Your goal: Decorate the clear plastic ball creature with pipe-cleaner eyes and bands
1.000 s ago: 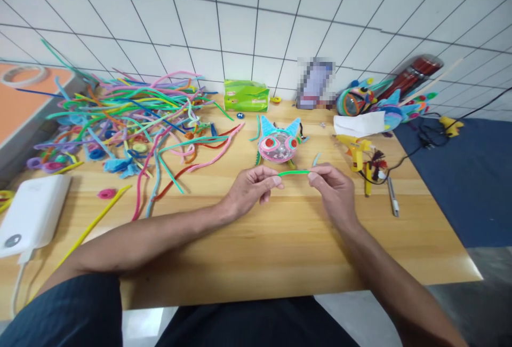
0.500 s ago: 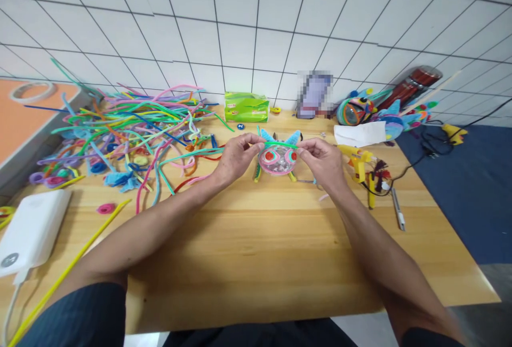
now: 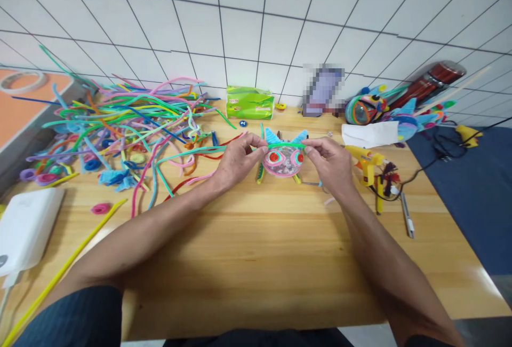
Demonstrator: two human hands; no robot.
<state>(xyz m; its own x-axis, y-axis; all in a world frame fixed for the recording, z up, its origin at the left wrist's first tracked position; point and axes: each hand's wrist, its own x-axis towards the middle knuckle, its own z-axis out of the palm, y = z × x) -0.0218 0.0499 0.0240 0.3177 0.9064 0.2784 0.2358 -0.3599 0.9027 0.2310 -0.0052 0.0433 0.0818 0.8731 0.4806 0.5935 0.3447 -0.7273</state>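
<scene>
A green pipe cleaner (image 3: 285,146) runs between my two hands, across the top of a small craft animal figure (image 3: 285,163). The figure has a clear round body edged in pink, red-centred ring eyes and two pointed blue ears. My left hand (image 3: 245,161) pinches the strip's left end, thumb against fingers. At the other end, my right hand (image 3: 328,161) pinches it the same way. Whether the strip touches the figure I cannot tell. Yellow-tipped legs show beneath the body.
A heap of coloured pipe cleaners (image 3: 132,117) covers the left back. Behind the figure lies a green tissue pack (image 3: 250,103). To the right are a yellow glue gun (image 3: 366,161), a white paper (image 3: 370,133), a knife (image 3: 407,216) and a red flask (image 3: 434,83). A white power bank (image 3: 30,227) sits left.
The camera view has shifted slightly. Both hands still hold the green pipe cleaner over the figure, and the strip now bows a little upward in the middle.
</scene>
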